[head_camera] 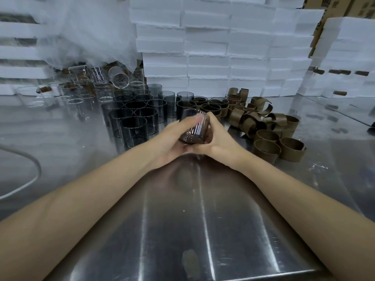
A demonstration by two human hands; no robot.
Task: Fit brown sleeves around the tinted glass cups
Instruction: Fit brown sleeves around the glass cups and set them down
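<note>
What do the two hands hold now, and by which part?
One tinted glass cup, tilted. The left hand grips its left side and the right hand its right side, at the lower end, where a brown sleeve sits.

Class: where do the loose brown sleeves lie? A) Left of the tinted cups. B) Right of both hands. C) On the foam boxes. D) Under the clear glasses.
B: the loose brown sleeves lie heaped right of the right hand, which grips the cup with the left hand.

steel table [203,220] | white foam boxes [207,57] stacked behind | clear glasses [102,92] far left
</note>
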